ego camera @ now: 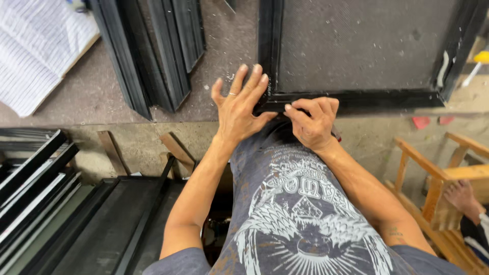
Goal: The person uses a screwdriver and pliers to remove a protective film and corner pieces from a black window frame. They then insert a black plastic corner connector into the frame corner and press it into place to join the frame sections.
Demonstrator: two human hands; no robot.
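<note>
Two hands on ridged black frame

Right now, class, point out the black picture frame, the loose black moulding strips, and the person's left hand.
black picture frame [387, 98], head view, on its bottom rail.
loose black moulding strips [153, 56], head view, mid-length of the bundle.
left hand [238, 109], head view, back of the hand, pressing the frame's corner.

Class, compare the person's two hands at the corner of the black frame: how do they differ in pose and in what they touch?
The left hand lies flat with fingers spread over the corner of the black frame; the right hand is curled, its fingers bent against the frame's lower edge. The left hand wears a ring; the right hand shows none. The left hand reaches further onto the workbench than the right hand. Both are bare and touch the same frame corner.
</note>
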